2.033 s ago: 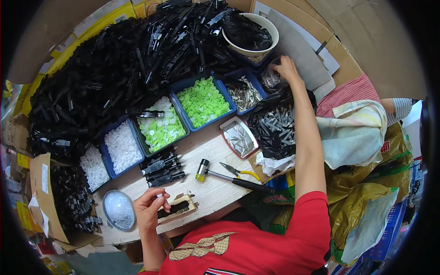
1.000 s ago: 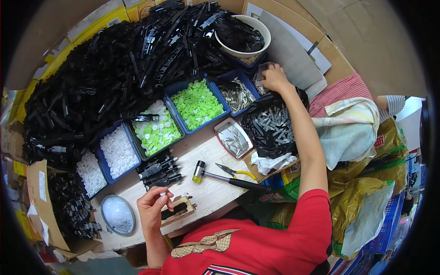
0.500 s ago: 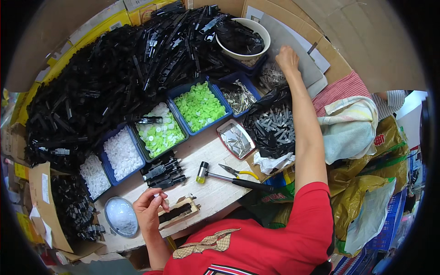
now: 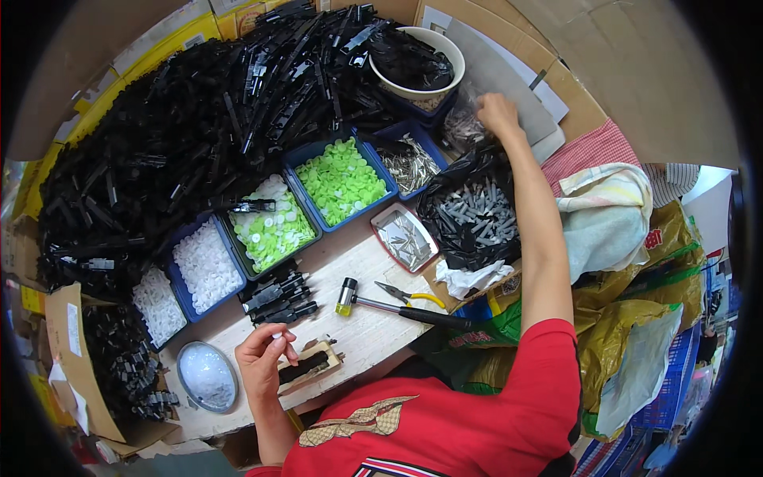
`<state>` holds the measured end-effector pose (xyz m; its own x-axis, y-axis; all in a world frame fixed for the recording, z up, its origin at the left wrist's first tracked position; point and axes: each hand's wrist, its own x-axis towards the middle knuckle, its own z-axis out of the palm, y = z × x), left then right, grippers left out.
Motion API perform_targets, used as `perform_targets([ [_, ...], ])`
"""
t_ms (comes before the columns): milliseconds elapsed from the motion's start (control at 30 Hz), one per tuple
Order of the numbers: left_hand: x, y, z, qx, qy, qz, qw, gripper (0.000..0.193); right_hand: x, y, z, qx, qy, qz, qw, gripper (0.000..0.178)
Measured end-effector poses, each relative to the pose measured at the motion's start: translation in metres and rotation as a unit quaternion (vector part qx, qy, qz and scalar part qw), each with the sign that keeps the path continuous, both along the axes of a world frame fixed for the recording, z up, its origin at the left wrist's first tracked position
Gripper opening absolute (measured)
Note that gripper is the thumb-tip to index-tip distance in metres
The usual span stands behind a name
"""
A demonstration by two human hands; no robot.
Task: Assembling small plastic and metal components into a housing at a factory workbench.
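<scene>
My left hand (image 4: pixel 266 358) pinches a small white plastic piece (image 4: pixel 277 335) between thumb and fingers, just above a wooden block (image 4: pixel 324 374) with a black strip in it. At the far right my arm is stretched out, and my right hand (image 4: pixel 499 114) closes its fingers at the edge of a clear plastic bag (image 4: pixel 461 129) of small parts. The fingertips are partly hidden there. Near my left hand lie several black plastic assemblies (image 4: pixel 278 294). A hammer (image 4: pixel 397 308) with a yellow-ended head and pliers (image 4: pixel 409 296) with yellow handles rest on the bench.
A large heap of black parts (image 4: pixel 159 151) fills the back left. Bins hold white pieces (image 4: pixel 208 266), green discs (image 4: pixel 338 183) and metal pins (image 4: pixel 411 165). A red-rimmed tray (image 4: pixel 405 238), a black bag of grey pieces (image 4: pixel 477 211), a bowl (image 4: pixel 459 60) and a dish (image 4: pixel 207 378) stand around.
My right hand has come slightly nearer, and the clear bag's film has shifted beside it. My left hand has turned a little, still holding the white piece.
</scene>
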<state>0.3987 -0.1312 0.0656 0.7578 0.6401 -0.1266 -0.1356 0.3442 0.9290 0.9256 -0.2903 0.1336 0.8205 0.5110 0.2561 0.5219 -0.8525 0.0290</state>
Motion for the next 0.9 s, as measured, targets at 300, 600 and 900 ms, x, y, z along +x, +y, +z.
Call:
perform_targets([
  [300, -0.004, -0.004, 0.003, -0.016, 0.01, 0.026, 0.999, 0.018, -0.05, 0.03, -0.035, 0.194, -0.02, 0.259, 0.946, 0.014],
  [600, 0.002, -0.007, 0.007, 0.001, -0.001, -0.002, 1.0, 0.018, -0.02, 0.01, -0.091, -0.055, 0.203, 0.154, 0.965, 0.03],
  [900, 0.011, -0.014, 0.009, -0.007, 0.004, -0.018, 1.0, 0.019, -0.009, 0.002, -0.11, -0.034, 0.286, 0.233, 0.929, 0.04],
])
